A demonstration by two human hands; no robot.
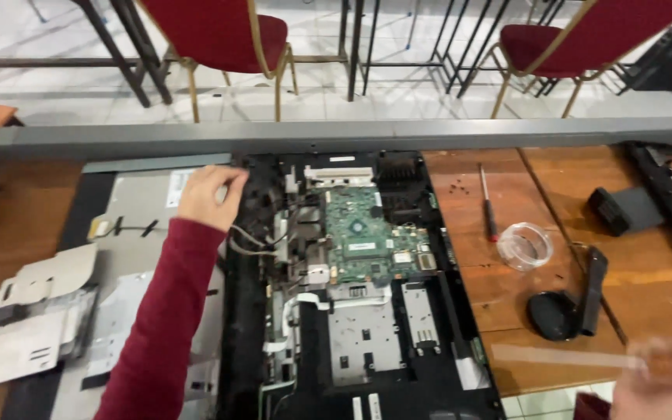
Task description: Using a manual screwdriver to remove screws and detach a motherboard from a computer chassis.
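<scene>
brown wooden surface (554, 187) carries the opened black all-in-one computer chassis (274, 311), green circuit board (371, 237) exposed at centre. left hand (208, 196), red sleeve, grip pinched together on the grey cables (250, 237) at the chassis top-left. right hand (663, 389) at bottom right, blurred, grip clamped on a translucent-handled screwdriver (569, 356).

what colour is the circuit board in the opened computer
Green, with silver and dark parts on the circuit board; the head view shows it.

You are working under even, fairly bright overhead light that is casting only soft shadows. Your right hand (663, 385) is smearing into motion blur at the worktop's near right corner, while the white floor beyond the far edge is glaring slightly.
</scene>
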